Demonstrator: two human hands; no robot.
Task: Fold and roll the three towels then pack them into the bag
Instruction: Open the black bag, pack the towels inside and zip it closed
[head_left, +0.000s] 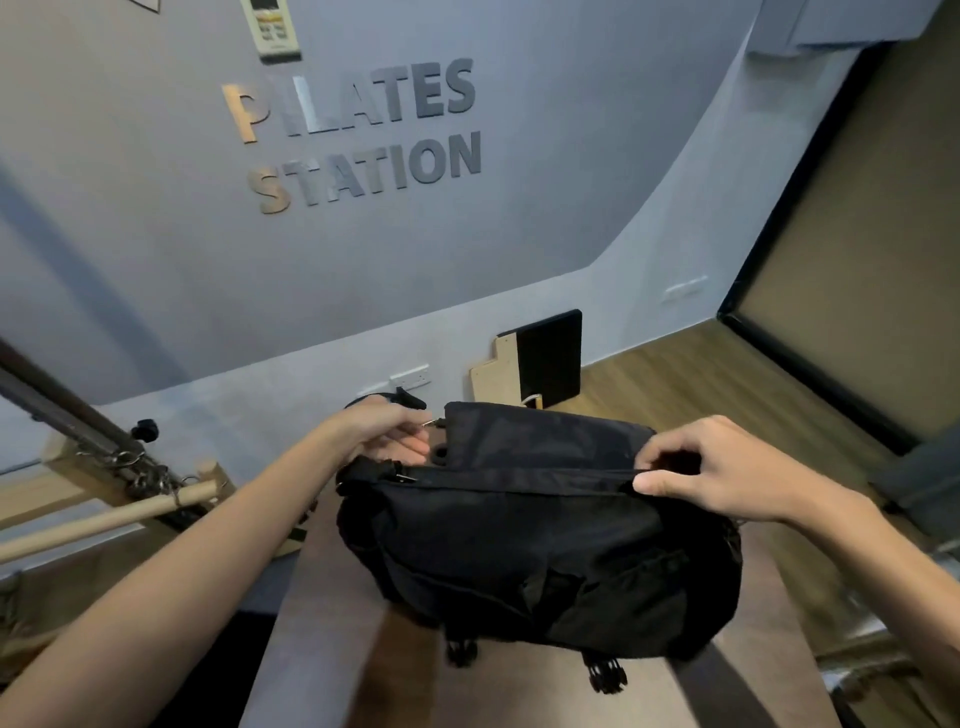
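A black fabric bag (540, 551) stands on a brown padded surface (322, 649) in the middle of the head view, its flap raised at the back. My left hand (384, 431) pinches a small metal zipper pull at the bag's upper left corner. My right hand (711, 467) pinches the zipper seam at the bag's upper right edge, thumb along the front. No towel shows anywhere; the bag's inside is hidden.
A wooden bar (104, 519) with metal chains and a frame lies at the left. A black and tan board (540, 364) leans on the grey wall behind the bag. Wooden floor (701, 374) stretches to the right, with a dark doorframe beyond.
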